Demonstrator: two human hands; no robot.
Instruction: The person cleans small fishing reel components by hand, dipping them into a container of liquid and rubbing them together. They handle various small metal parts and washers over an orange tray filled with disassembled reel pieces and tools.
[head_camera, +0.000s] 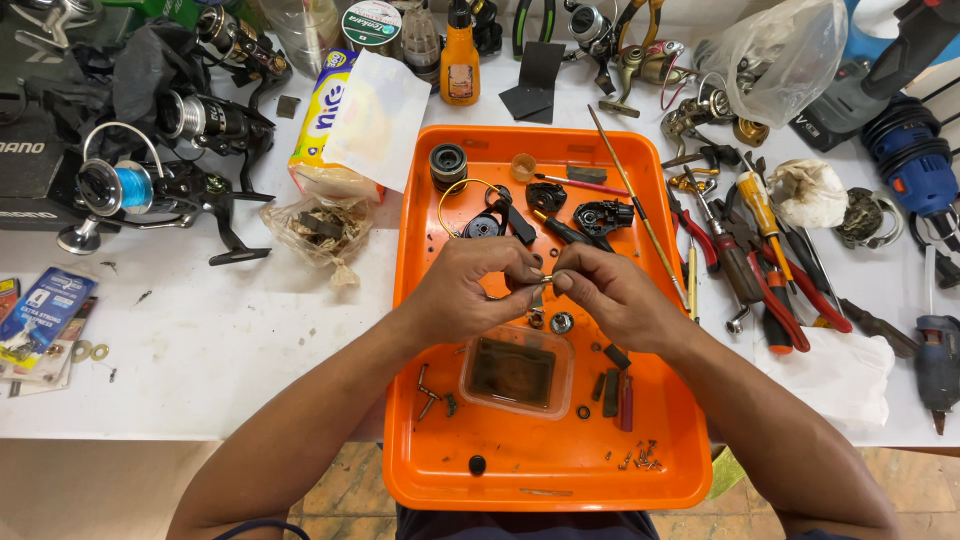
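Note:
Over the orange tray (420, 470), my left hand (470, 290) and my right hand (610, 295) meet fingertip to fingertip. Together they pinch a small metal part (545, 279) between them; its shape is too small to make out. Below the hands lie a small bearing (562, 322), loose screws (640, 458) and a clear tub of dark liquid (515, 372). Beyond the hands, at the tray's far end, lie black reel parts (600, 214), a spool (448, 160) and a thin brush (635, 205).
Fishing reels (150, 185) sit at the far left, next to a tissue pack (345, 115) and a bag of parts (320, 228). Pliers and screwdrivers (760, 260) crowd the right, with a white cloth (845, 375), a power drill (905, 145) and an oil bottle (460, 65).

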